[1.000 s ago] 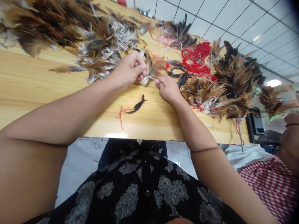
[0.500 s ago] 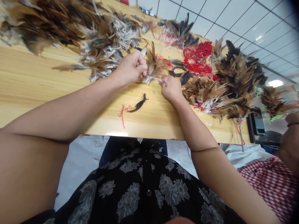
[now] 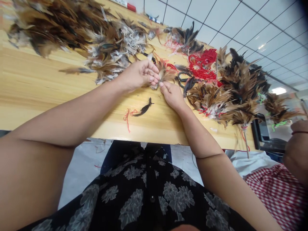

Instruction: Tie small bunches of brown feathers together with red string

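My left hand (image 3: 139, 75) is closed around a small bundle of brown feathers (image 3: 165, 73), fingers pressed on its base. My right hand (image 3: 171, 94) meets it from the right and pinches the white quill end of the same bundle. Both hands rest on a wooden table (image 3: 36, 93). Just in front of them lie a single dark feather (image 3: 144, 109) and a scrap of red thread (image 3: 127, 116).
Heaps of loose brown and black feathers (image 3: 72, 32) cover the far left. A tangle of red thread (image 3: 203, 64), black scissors (image 3: 184, 78) and tied feather bunches (image 3: 231, 93) lie to the right. Another person's arm (image 3: 297, 150) and checked clothing show at right.
My hands have drawn closer together on the bundle; the left fingers have loosened and spread a little. The view has shifted slightly downward.
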